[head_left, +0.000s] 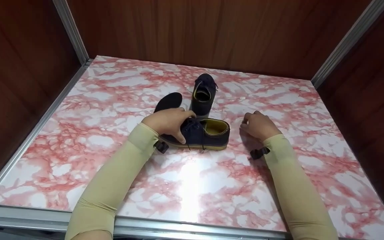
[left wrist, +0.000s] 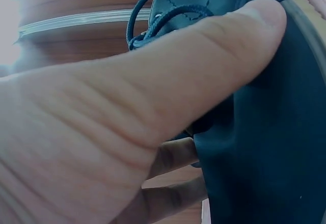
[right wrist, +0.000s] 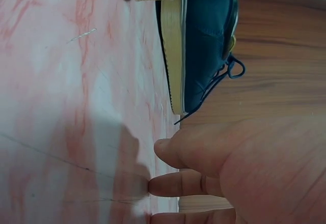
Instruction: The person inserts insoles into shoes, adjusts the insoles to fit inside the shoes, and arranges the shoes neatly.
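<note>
A navy lace-up shoe with a yellow lining and tan sole sits on the tabletop, its toe to the left. My left hand grips it across the front, thumb on the near side and the other fingers over the far side. Up close in the left wrist view, the thumb presses the dark upper beside the laces. Right of the heel, my right hand hovers or rests near the tabletop, fingers loosely bent around nothing. The second navy shoe stands just behind, toe pointing away.
A flat black insole lies left of the rear shoe, partly hidden by my left hand. The pink-and-white marbled tabletop is bounded by brown wood-look panels at the back and sides. A metal rail runs along the front edge.
</note>
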Available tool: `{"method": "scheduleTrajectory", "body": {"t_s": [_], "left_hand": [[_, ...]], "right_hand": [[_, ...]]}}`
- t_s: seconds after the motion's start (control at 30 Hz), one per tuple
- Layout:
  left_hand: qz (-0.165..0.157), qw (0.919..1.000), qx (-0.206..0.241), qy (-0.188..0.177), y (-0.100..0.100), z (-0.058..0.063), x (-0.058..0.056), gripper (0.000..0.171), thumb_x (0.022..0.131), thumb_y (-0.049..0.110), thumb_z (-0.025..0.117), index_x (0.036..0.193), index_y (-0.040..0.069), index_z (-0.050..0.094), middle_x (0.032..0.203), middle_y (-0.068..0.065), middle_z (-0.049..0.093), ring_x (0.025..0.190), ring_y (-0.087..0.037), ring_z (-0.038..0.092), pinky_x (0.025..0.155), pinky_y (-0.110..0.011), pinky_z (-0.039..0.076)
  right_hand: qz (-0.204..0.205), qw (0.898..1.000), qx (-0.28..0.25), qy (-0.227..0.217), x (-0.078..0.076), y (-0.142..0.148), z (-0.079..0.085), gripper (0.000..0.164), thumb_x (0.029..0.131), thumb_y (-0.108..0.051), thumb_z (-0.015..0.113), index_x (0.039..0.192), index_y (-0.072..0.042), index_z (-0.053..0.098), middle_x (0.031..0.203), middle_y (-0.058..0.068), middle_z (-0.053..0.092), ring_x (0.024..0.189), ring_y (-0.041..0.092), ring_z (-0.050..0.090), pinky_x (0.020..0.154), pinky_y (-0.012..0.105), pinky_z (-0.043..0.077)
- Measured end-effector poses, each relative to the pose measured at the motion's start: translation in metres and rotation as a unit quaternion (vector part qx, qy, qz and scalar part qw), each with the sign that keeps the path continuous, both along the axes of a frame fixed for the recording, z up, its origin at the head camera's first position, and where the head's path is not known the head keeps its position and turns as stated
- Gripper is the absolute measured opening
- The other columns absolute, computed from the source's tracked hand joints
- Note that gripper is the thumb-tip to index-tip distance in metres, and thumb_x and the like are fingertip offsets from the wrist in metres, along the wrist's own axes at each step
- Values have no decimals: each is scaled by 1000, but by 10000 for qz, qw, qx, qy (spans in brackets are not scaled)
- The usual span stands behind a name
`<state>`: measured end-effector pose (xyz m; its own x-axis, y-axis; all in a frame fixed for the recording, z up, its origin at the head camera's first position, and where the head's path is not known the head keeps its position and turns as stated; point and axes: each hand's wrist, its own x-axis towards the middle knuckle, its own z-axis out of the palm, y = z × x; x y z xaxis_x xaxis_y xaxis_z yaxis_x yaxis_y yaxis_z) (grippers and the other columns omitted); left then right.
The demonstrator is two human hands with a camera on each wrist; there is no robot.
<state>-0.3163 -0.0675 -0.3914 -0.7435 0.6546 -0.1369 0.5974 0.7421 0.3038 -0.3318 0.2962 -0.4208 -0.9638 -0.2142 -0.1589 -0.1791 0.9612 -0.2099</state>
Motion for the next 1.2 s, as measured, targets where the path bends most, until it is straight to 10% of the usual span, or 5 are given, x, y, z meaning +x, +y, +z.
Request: {"method": "scheduleTrajectory", "body": {"t_s": [0.7, 0.93, 1.2], "left_hand": [[36, 9988, 312, -372, -17, 8, -9, 77, 91, 46, 89, 156, 20, 57, 156, -13, 63, 146, -32, 59, 125, -50, 46], [788, 9963, 334, -20, -48, 18, -17, 35, 105, 38, 71, 133, 16, 72, 124, -11, 76, 107, -28, 67, 100, -49, 55], [1496, 9862, 527, 472, -72, -12, -40, 21, 103, 29, 73, 108, 10, 79, 108, -11, 81, 91, -26, 66, 89, -47, 55]], "right_hand": [[-79, 10000, -20, -52, 1, -1, 2, 39, 108, -31, 61, 132, -3, 72, 133, 27, 66, 119, 45, 68, 107, 62, 53], [-164, 9979, -223, -585, 8, 0, 19, 46, 109, -37, 55, 140, -7, 68, 140, 20, 70, 124, 35, 64, 110, 58, 50], [-213, 9938, -95, -1089, 14, -6, 34, 47, 107, -40, 59, 142, -10, 66, 120, 12, 76, 109, 28, 66, 102, 54, 52]]}}
